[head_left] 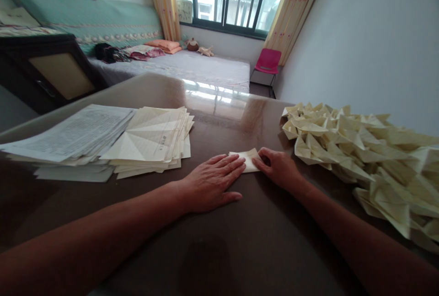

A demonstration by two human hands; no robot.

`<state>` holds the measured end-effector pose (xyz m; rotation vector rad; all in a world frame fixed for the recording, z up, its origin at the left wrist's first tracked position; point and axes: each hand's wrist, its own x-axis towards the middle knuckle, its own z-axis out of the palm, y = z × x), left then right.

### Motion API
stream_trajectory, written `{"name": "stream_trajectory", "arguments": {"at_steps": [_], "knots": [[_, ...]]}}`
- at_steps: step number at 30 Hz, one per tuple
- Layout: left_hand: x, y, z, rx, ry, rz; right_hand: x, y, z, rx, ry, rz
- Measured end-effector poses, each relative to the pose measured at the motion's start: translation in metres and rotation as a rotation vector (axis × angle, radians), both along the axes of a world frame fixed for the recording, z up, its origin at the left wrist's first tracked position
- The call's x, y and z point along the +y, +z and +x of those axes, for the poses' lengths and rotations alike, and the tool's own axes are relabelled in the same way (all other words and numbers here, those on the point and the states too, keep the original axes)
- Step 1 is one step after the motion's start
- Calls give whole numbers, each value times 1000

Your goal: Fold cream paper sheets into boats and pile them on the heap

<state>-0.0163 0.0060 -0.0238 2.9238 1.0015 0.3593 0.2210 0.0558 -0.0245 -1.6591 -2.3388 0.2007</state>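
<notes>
Creasing seemingly in hand. Folded paper lying well inside the far edge of the table; left hand bearing flat on it, fingers nearly together, thumb spread; right hand pinching its right end. Next move likely calling for even pressure.

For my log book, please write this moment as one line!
left hand: fingers on folded paper | right hand: gripping its right edge | far right: pointed paper shapes

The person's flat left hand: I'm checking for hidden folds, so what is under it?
The left hand rests partly on a small, folded cream paper, visible beyond its fingertips, on the glossy brown tabletop. Any folds beneath the hand are covered.
</notes>
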Motion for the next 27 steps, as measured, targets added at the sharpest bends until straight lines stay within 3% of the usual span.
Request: {"name": "stream_trajectory", "arguments": {"at_steps": [13, 27], "knots": [[-2, -1, -4, 39, 14, -116, 1, 0, -2, -52, -9, 8], [-3, 6, -8, 31, -2, -110, -9, 3, -10, -87, -12, 26]]}}
